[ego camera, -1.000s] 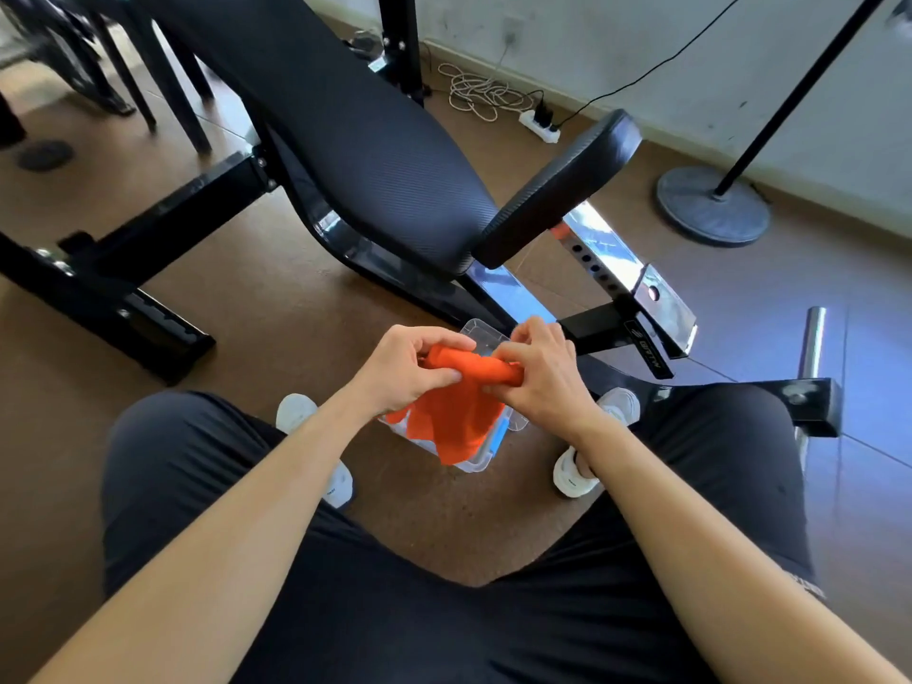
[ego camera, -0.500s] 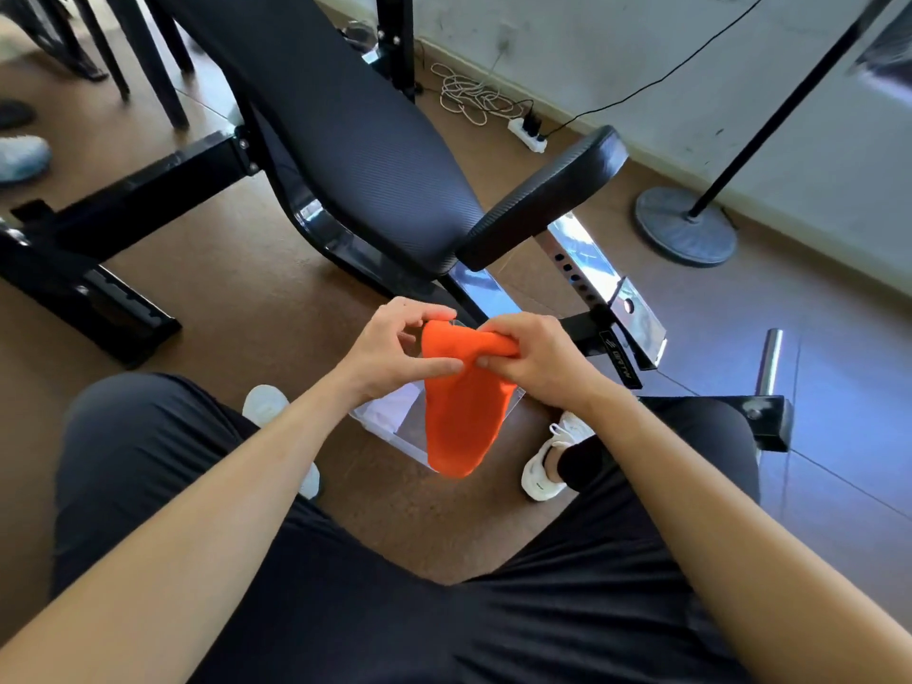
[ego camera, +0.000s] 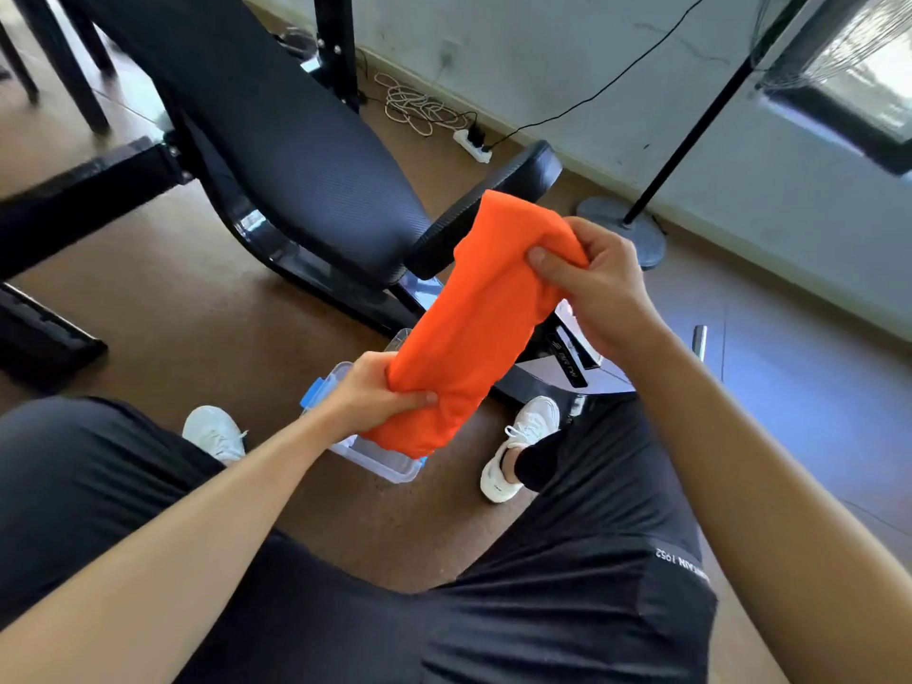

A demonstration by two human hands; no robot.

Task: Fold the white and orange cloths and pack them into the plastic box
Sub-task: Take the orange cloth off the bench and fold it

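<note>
An orange cloth point(ego camera: 481, 318), folded into a long band, stretches on a slant between my hands. My left hand point(ego camera: 375, 392) grips its lower end and my right hand point(ego camera: 592, 283) pinches its upper end. Below it on the floor stands the clear plastic box point(ego camera: 390, 469) with blue clips, mostly hidden by the cloth and my left hand. Something white shows inside the box at its left; I cannot tell if it is the white cloth.
A black padded gym bench point(ego camera: 296, 155) stands just beyond the box. A stand with a round base point(ego camera: 627, 234) and a power strip point(ego camera: 474, 143) lie by the wall. My knees and white shoes point(ego camera: 518, 446) flank the box.
The cloth hung down from both hands held close together. Now my right hand has risen and my left hand has dropped, pulling the cloth out into a slanted band.
</note>
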